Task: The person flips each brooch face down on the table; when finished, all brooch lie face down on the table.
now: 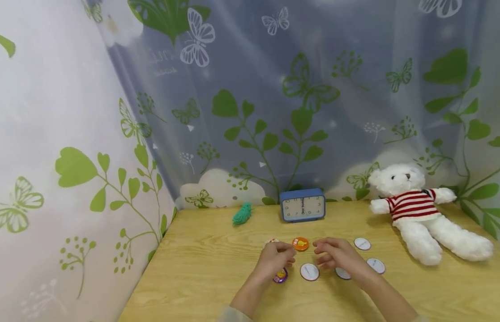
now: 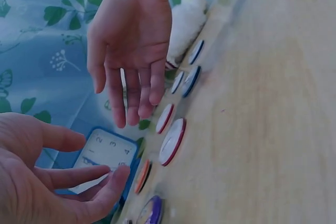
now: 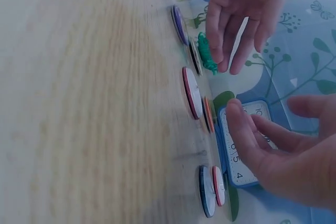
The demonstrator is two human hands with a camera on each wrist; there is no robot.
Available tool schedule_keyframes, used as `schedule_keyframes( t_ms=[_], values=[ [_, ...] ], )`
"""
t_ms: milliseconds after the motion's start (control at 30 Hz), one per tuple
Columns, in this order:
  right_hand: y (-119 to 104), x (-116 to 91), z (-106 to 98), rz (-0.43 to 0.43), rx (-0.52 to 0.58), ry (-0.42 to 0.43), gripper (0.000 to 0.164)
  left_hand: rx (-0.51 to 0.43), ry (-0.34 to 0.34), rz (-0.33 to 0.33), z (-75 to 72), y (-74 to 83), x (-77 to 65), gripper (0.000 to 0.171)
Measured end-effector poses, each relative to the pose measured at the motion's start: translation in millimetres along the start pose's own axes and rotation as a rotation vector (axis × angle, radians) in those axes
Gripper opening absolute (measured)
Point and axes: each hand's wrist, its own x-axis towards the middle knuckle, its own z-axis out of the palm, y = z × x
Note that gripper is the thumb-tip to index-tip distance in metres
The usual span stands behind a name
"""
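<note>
My left hand [image 1: 273,258] hovers over the left part of a group of round badges, palm inward, with relaxed fingers and nothing in its grasp. Facing it, my right hand [image 1: 339,256] is also empty, its fingers spread loosely above the right part of the group. Between them lie an orange badge [image 1: 300,243] with a yellow figure and a white-faced badge [image 1: 309,272]. A purple-rimmed badge [image 1: 280,276] is just below the left hand, which partly covers another badge [image 1: 272,241]. Several more white-faced badges, such as one [image 1: 376,266], lie around the right hand, which partly hides one [image 1: 343,273].
A blue clock [image 1: 303,205] stands at the back of the wooden table [image 1: 193,268], with a green yarn bundle [image 1: 242,213] to its left. At the right sits a white teddy bear [image 1: 415,210] in a striped shirt. Printed curtains [image 1: 250,89] hang behind.
</note>
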Motion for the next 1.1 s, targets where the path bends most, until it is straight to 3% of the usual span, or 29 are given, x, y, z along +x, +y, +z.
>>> schedule_keyframes(
  t_ms=[233, 500, 633, 867, 1100],
  values=[
    [-3.8, 15.2, -6.6, -0.05, -0.01, 0.037, 0.045, 0.029, 0.047, -0.041, -1.6, 8.9, 19.9, 0.022],
    [4.0, 35.3, 1.5, -0.031, 0.051, 0.064, 0.042, 0.04, 0.082, -0.088, 6.6, 2.3, 32.9, 0.025],
    [6.1, 43.6, 9.4, -0.028, 0.018, 0.078, 0.04, 0.059, 0.109, -0.085, 12.3, -0.1, 38.9, 0.022],
    [6.8, 51.8, 21.1, 0.041, -0.062, 0.125, 0.037, 0.086, 0.138, -0.086, 23.2, -5.4, 44.2, 0.022],
    [4.6, 52.8, 27.1, 0.053, -0.043, 0.162, 0.038, 0.071, 0.176, -0.084, 30.6, -3.2, 44.5, 0.034]
  ],
)
